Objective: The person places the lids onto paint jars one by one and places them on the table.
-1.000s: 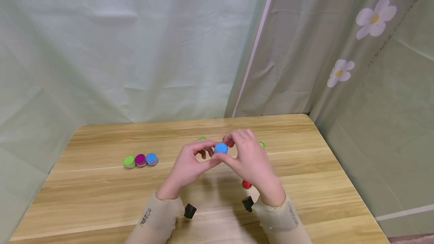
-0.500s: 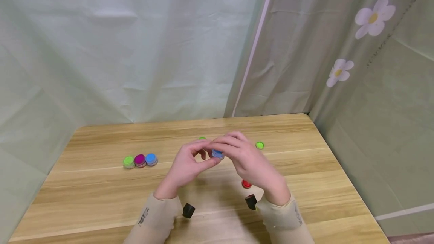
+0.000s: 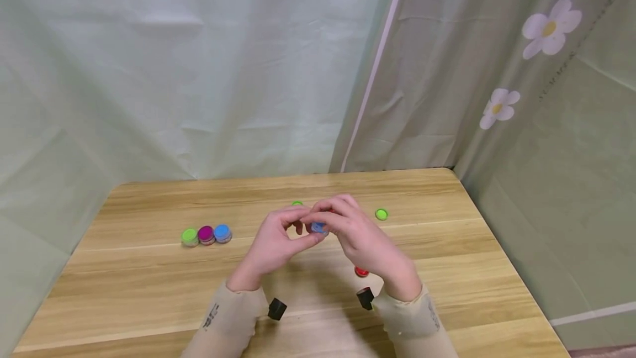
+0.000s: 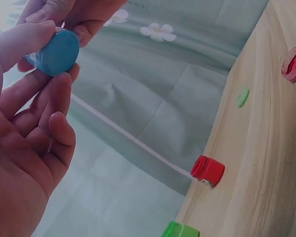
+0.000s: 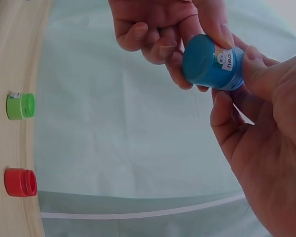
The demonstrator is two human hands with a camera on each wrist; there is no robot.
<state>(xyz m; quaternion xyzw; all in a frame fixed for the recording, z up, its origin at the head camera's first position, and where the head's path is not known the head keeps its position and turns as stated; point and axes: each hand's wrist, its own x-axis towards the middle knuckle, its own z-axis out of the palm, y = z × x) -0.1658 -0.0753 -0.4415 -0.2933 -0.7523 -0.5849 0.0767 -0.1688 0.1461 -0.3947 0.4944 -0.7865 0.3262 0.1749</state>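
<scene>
Both hands hold a small blue jar (image 3: 318, 227) above the middle of the table. My left hand (image 3: 275, 243) pinches its body between thumb and fingers. My right hand (image 3: 365, 239) comes over the top, and its thumb and fingers grip the jar's upper end, hiding much of it in the head view. Tilted in the right wrist view, the jar (image 5: 209, 61) shows its smooth base and a white label. On the table stand an uncapped red jar (image 4: 207, 170) and an uncapped green jar (image 5: 20, 106). A green lid (image 3: 381, 214) and a red lid (image 3: 361, 272) lie near them.
Three capped jars stand in a row at the left: a green-lidded jar (image 3: 189, 237), a purple-lidded jar (image 3: 206, 235) and a blue-lidded jar (image 3: 222, 233). Behind the wooden table (image 3: 124, 269) hangs a pale curtain (image 3: 248, 70).
My right hand has moved left from the jar's side to over its top, covering the blue cap. The green lid on the table has come into fuller view. My left hand has barely moved.
</scene>
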